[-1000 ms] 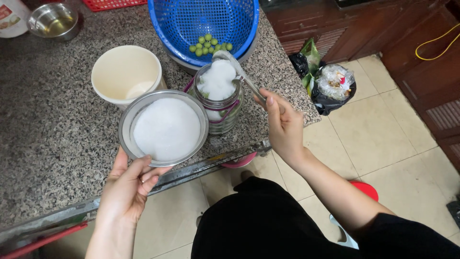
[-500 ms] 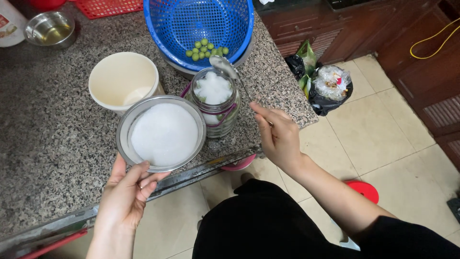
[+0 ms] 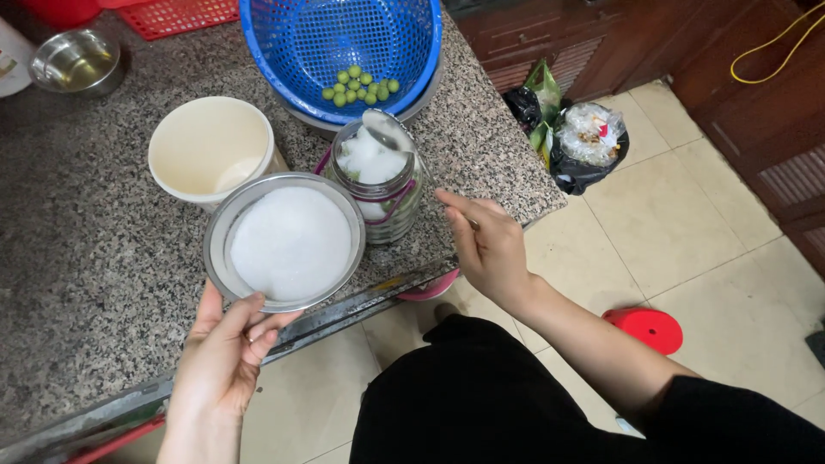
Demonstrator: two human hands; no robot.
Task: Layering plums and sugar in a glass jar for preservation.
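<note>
A round metal bowl (image 3: 288, 242) heaped with white granules is held at its near rim by the left hand (image 3: 225, 352), fingers curled under, thumb on the edge, above the table (image 3: 77, 283). A spoon (image 3: 391, 133) is pinched by its handle in the right hand (image 3: 488, 245), its scoop resting over the mouth of a glass jar (image 3: 378, 180) packed with white granules. The jar is placed just beside the bowl, between a cream cup (image 3: 210, 150) and a blue colander (image 3: 344, 47) with small green fruits (image 3: 359, 84).

Steel bowl (image 3: 288, 241) heaped with white grains beside sugar-filled glass jar (image 3: 378, 176).
</note>
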